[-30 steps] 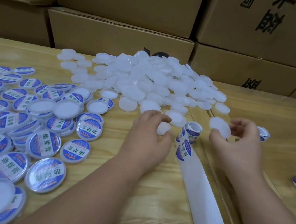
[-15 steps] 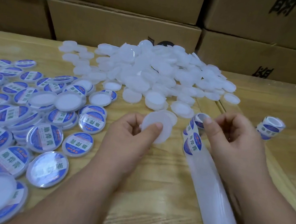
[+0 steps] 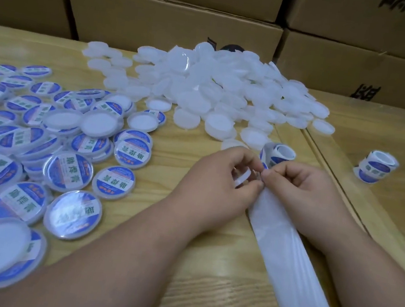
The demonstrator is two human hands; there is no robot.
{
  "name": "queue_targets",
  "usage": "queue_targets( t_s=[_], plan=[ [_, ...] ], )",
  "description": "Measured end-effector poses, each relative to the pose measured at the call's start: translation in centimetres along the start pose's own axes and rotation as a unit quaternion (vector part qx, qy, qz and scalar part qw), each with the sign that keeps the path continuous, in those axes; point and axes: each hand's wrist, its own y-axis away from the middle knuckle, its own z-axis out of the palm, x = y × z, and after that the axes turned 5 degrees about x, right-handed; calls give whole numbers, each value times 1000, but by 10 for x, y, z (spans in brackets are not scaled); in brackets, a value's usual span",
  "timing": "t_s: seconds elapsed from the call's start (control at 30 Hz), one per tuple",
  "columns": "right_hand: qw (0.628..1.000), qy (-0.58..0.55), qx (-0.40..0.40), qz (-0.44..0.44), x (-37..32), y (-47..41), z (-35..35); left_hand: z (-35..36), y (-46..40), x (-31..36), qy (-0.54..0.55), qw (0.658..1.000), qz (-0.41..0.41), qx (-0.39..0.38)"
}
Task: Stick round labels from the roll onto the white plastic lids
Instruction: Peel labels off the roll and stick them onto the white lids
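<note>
At centre right of the wooden table [image 3: 180,274], a white lid [image 3: 241,178] is gripped edge-on by the curled fingers of the left hand [image 3: 221,179]. Directly to its right, the right hand [image 3: 302,192] is seen with thumb and forefinger pinched together at the free end of the label strip, where a sliver of blue label [image 3: 264,165] is visible between the two hands; whether the label has been lifted from the strip cannot be told. The fingertips of both hands are touching or nearly so.

A label roll [image 3: 277,155] is shown lying just beyond the hands, and from it an empty white backing strip [image 3: 291,273] is drawn toward the near edge, passing under the right wrist. A second label roll [image 3: 376,168] is placed well apart at the right, past a seam in the tabletop.

A loose pile of unlabelled lids [image 3: 205,86] is heaped at the far centre of the table. Labelled lids [image 3: 41,158], bearing blue and white round labels, are spread and partly overlapped at the left, several turned plain side up. Cardboard boxes [image 3: 172,20] are stacked along the far edge, all closed, so their contents cannot be seen.
</note>
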Motion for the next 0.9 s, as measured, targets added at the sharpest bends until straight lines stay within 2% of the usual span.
queue_targets(
  t_s=[0.17,0.33,0.5,0.77,0.9],
  plan=[
    [999,-2,-38,-24,4,-3,-6,1,-1,0,-8,1000,-19,21],
    [993,-11,-114,-37,-3,2,-13,3,-2,2,1,999,-37,39],
    [993,30,-107,-38,-3,2,-13,2,1,4,10,999,-47,15],
    [994,7,-97,-51,-2,2,-14,3,-2,1,6,998,-50,22],
    [995,-6,-91,-45,-6,2,-14,1,-3,1,50,997,-51,38]
  ],
)
